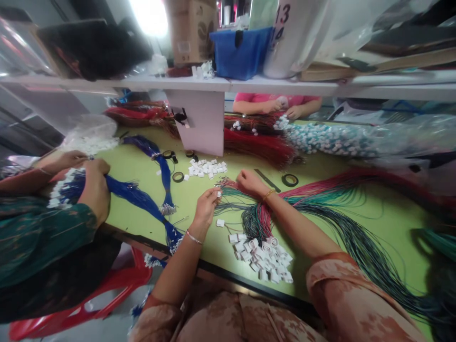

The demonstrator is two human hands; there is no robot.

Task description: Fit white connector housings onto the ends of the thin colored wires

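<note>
My left hand (206, 207) pinches a small white plastic connector (219, 194) between thumb and fingertips, above the green tabletop. To its right, my right hand (249, 184) is closed with curled fingers over a bundle of thin wires; what its fingertips hold is hidden. Bare tipped ends of red wires (228, 182) lie between the two hands. Red, green and black wires (265, 209) run under my right wrist and off to the right. Near the table's front edge is a pile of white connectors (263, 259) fitted on wires. One white connector (220, 223) on a wire lies apart.
Loose white connectors (206, 168) lie beyond my hands, beside black tape rolls (289, 180) and a dark flat strip (267, 180). At left, a co-worker's hands (94, 185) hold blue wires (135, 194). Another person (278, 103) sits across, under a shelf (249, 85).
</note>
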